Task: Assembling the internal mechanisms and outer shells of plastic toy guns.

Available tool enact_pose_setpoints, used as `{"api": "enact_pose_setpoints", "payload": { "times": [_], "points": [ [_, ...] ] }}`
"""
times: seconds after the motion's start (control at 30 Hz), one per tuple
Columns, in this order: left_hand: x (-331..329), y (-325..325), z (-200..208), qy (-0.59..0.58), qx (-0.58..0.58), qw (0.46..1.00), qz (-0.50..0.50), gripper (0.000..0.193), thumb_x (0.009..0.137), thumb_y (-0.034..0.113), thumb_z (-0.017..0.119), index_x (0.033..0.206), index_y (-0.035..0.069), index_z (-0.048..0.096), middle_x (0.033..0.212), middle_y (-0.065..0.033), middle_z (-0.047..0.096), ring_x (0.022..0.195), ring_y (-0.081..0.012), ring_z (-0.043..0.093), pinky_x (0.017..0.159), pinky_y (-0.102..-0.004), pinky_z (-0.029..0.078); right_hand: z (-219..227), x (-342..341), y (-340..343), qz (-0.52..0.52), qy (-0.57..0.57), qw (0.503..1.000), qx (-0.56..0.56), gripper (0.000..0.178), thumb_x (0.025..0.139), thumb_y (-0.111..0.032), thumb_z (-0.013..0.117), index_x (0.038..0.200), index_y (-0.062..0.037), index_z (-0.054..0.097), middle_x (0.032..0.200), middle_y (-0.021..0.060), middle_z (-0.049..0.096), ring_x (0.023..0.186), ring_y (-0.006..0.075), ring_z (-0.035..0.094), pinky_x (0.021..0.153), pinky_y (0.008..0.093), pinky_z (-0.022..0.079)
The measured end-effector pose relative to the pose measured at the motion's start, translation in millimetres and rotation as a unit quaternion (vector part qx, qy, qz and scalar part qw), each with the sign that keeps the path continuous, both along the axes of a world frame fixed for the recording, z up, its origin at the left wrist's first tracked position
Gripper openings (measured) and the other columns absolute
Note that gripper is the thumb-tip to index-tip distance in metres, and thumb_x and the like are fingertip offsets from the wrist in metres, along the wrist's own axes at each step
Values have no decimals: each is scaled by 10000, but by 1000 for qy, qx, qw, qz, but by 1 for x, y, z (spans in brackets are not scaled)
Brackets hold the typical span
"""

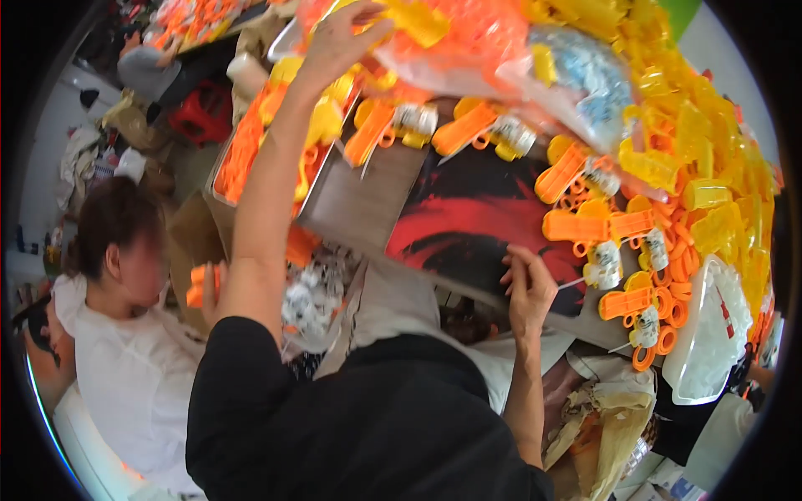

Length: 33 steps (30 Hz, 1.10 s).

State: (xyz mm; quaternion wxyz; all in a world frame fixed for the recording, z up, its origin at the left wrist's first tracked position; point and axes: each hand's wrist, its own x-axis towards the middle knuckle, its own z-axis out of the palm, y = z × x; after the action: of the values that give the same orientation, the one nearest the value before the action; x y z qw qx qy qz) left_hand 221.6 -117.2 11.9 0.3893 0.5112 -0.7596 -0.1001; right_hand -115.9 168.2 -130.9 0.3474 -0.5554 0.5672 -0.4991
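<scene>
My left hand (341, 40) is stretched far forward over the heaped parts, thumb and fingers apart. Just beyond its fingertips lies a yellow translucent plastic piece (418, 22); no grip on it shows. My right hand (532, 292) hovers at the table's near edge by a black and red mat (476, 225), its fingers loosely bent with nothing visible in them. Several orange and yellow toy assemblies with printed white cylinders and thin white sticks line the mat's far and right sides. One orange assembly (576, 225) sits closest to my right hand.
Yellow parts (706, 142) pile up at the right, with orange rings (667, 341) below. A white tray (697, 359) holds clear pieces and a red pen-like item. Bagged blue parts (585, 79) lie at the back. At left, a tray (219, 185) holds orange pieces, and a person (134, 359) sits alongside.
</scene>
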Motion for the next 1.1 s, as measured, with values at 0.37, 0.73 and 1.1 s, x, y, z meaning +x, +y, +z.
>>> {"api": "enact_pose_setpoints", "payload": {
  "times": [0.37, 0.73, 1.1],
  "points": [
    [-12, 71, -1, -165, 57, 972, -160, 452, 906, 366, 697, 1140, -17, 643, 1072, -226, 667, 980, -326, 658, 848, -415, 515, 5, 8, -11, 23, -33, 999, -2, 217, 1039, -122, 583, 1188, -18, 702, 951, 59, 715, 708, 43, 579, 592, 186, 433],
    [-89, 27, -42, -180, -4, 943, -279, 484, 866, 241, 727, 1286, 34, 603, 1230, -131, 647, 1155, -279, 621, 1016, -370, 474, 4, 7, 6, -4, -7, 1000, -9, 167, 1000, -33, 595, 1124, -10, 704, 874, 44, 699, 647, 56, 591, 546, 206, 457],
    [-160, 21, -79, -310, -105, 901, -284, 857, 690, 250, 857, 1438, 117, 459, 1390, -138, 494, 1288, -339, 510, 1083, -486, 396, 13, 4, -6, -9, -1, 1000, -24, 160, 983, -31, 609, 1104, -21, 712, 849, 48, 695, 617, 72, 604, 530, 220, 463]
  ]
}}
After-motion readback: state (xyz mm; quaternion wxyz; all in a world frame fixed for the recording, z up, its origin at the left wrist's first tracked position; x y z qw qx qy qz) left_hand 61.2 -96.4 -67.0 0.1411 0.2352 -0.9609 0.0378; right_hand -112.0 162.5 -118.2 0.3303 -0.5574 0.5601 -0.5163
